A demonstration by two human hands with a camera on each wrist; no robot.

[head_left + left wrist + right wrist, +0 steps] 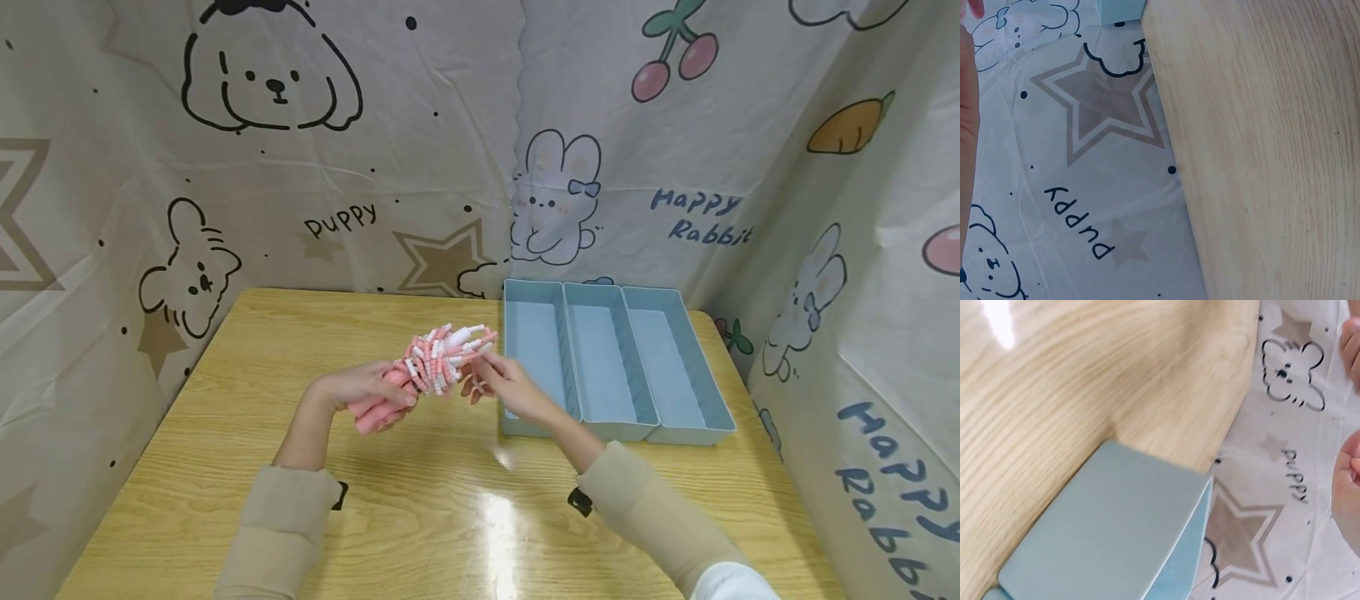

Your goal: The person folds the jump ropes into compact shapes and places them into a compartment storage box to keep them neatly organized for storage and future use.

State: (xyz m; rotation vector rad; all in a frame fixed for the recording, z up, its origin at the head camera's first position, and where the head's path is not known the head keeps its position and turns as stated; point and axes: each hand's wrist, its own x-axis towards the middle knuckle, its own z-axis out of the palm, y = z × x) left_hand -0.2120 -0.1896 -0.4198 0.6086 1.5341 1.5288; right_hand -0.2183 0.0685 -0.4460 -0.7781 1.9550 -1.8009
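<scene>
A bundled jump rope with pink and white beads is held above the table in the head view. Its pink handles point down toward the left. My left hand grips the handles, with the thumb lying across them. At the other end of the bundle, my right hand pinches the bead loops with curled fingers. Only a strip of the left hand enters the left wrist view. In the right wrist view, part of the right hand appears at the edge, and the rope is out of sight.
A light blue tray with three long compartments stands at the table's back right, close to my right hand. The wooden table meets a printed cloth hung behind it and along the sides.
</scene>
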